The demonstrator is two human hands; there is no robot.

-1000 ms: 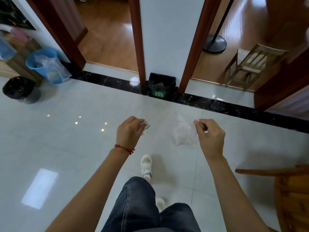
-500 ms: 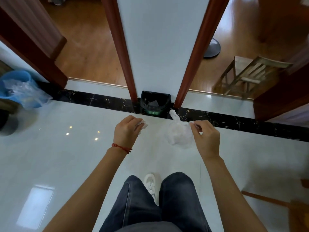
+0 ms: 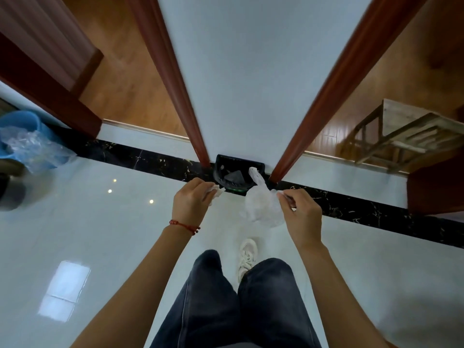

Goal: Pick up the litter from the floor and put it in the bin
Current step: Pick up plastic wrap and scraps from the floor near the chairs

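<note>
Carrying litter to the small black plastic bin (image 3: 234,175) against the wall is the step in hand. The left hand (image 3: 191,198) grips a crumpled white paper scrap (image 3: 216,194) just short of the bin's near rim. The right hand (image 3: 300,214) pinches a thin translucent plastic bag (image 3: 261,205), which hangs long-axis upright, its twisted tip pointing up over the bin's right side. Next, I judge, both hands must reach above the opening and let go.
</note>
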